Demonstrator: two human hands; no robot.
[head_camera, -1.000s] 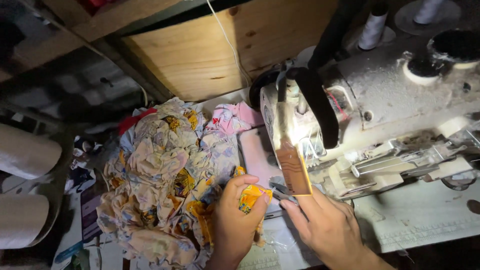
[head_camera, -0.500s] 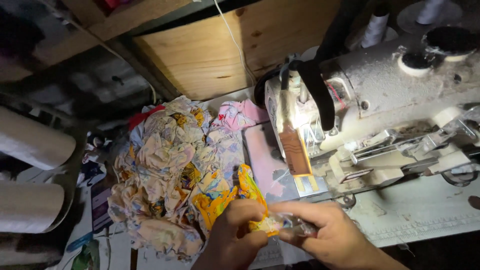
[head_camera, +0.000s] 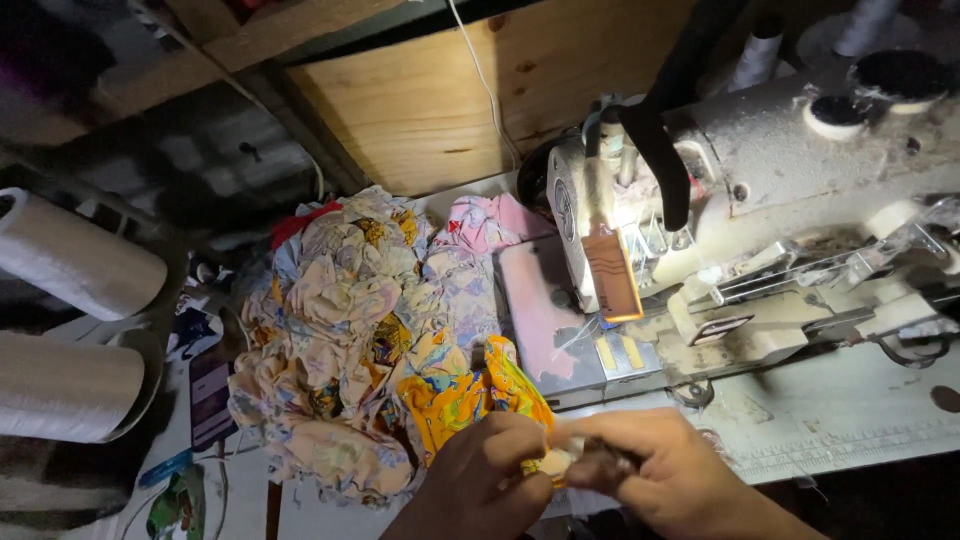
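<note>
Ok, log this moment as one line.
left hand: pinching orange fabric piece | right hand: on same piece | fabric pile: left | sewing machine: behind

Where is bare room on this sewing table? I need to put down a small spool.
Free: the pale table top right of the hands, below the sewing machine. Crowded: the fabric heap on the left, beside the two white rolls.
</note>
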